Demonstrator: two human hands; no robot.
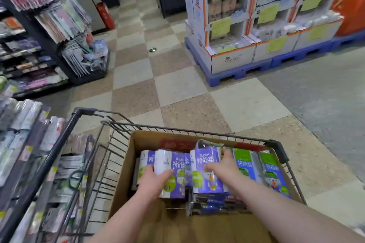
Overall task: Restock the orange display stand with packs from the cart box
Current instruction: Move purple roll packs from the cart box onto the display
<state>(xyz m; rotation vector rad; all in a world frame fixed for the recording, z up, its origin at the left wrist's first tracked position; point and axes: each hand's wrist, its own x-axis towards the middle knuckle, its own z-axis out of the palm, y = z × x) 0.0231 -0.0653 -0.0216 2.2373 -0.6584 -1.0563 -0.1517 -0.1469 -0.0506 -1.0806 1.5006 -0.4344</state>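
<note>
1. Left hand (153,180) fingers clamped round the left purple pack (173,171); right hand (224,165) fingers clamped on the right purple pack (205,173); both sit in the cart box (126,173) at 6 o'clock.
2. Wrap looks glossy; a one-handed lift could slip.
3. Packs stand tight together; pulling may drag the green packs (245,163) at 3 o'clock.
4. Orange display stand (353,0), seemingly at 1 o'clock, well apart; a long carry risks drops.

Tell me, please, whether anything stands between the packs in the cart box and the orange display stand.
Nothing visible does. The left hand and right hand grip purple packs in the cart box. Open floor runs toward the orange display stand; the white cardboard displays stand beside it, not in front.
</note>
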